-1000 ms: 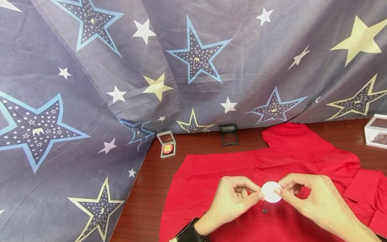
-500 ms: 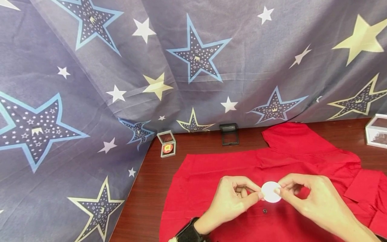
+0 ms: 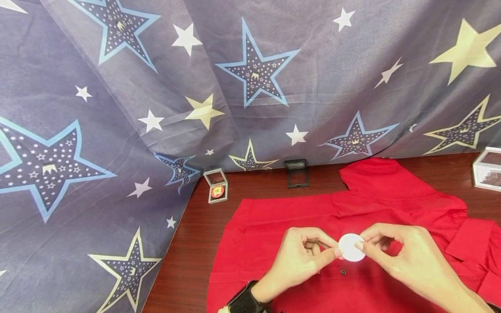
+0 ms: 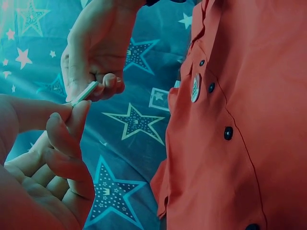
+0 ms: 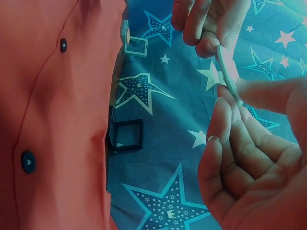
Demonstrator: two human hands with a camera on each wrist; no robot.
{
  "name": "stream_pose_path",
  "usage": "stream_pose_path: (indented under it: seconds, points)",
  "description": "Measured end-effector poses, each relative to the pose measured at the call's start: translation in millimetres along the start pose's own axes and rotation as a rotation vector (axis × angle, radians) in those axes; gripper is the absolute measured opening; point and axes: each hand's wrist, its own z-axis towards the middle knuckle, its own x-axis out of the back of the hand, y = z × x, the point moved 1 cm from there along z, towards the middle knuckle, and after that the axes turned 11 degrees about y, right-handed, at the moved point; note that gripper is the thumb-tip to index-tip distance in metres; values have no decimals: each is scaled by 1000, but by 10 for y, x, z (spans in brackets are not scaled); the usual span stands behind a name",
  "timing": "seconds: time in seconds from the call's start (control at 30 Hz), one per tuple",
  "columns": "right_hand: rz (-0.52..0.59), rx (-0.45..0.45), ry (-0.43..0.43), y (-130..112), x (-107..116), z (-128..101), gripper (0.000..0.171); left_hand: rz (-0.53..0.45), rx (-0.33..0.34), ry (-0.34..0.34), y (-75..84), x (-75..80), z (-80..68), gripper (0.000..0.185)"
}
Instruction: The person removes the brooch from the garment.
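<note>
Behind everything hangs the star-printed cloth [image 3: 117, 108], draped down to the dark wooden table [image 3: 188, 256]. On that table you have a red shirt [image 3: 274, 226] spread flat, its dark buttons [image 3: 342, 272] showing. Your left hand [image 3: 301, 258] and right hand [image 3: 407, 256] meet just above the shirt, each pinching one edge of a small white disc [image 3: 351, 248] between thumb and forefinger, other fingers curled. Farther back stand a small clear case with a red badge [image 3: 216, 187] and an empty black frame [image 3: 296, 173].
</note>
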Motion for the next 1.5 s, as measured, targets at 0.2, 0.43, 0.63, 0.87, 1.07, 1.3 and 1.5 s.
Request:
stream_pose_path:
  seconds: [0.2, 0.43, 0.63, 0.87, 1.07, 1.3, 1.5]
  points:
    - [79, 2, -43, 4, 9, 15, 31, -20, 12, -15, -25, 21, -5, 4]
    - [149, 69, -82, 1, 17, 26, 30, 42, -13, 15, -32, 58, -16, 5]
    - [120, 73, -90, -5, 41, 33, 37, 53, -27, 31, -10, 69, -17, 5]
    - [97, 36, -78, -23, 66, 23, 36, 64, -32, 37, -8, 69, -19, 7]
    - [92, 15, -74, -25, 73, 14, 35, 66, -30, 31, -9, 62, -34, 9]
    - [104, 12, -72, -25, 69, 23, 34, 57, -56, 47, -4, 58, -26, 9]
    - [100, 26, -56, -29, 62, 25, 35, 74, -149, 63, -39, 53, -13, 8]
